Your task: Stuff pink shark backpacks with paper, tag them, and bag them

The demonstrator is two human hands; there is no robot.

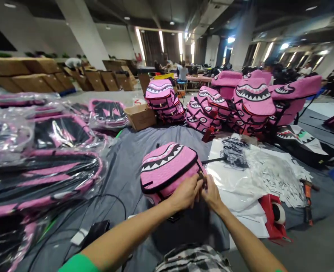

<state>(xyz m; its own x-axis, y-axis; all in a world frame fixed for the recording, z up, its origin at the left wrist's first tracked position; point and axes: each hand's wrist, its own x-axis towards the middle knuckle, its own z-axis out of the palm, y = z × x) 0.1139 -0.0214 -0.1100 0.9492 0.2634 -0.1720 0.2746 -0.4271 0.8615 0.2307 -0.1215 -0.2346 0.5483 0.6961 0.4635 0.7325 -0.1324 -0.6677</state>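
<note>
A pink backpack (167, 166) with a printed shark mouth and black trim lies before me on the grey-covered table. Both of my hands meet at its right side. My left hand (187, 193) is closed, its fingers pinching a small dark fitting at the bag's edge. From the other side, my right hand (212, 193) pinches at the same spot, fingertips nearly touching those of the left. Exactly what the fitting is, I cannot make out, as the fingers cover most of it. A black strap sticks out to the right behind the hands.
Plastic-wrapped pink-and-black bags (62, 130) fill the left side. More pink backpacks (254, 94) are piled at the back, beside a cardboard box (140, 117). On the right lie black cords (234, 151), small white tags (282, 177), a red tape dispenser (271, 217) and a hammer (307, 200).
</note>
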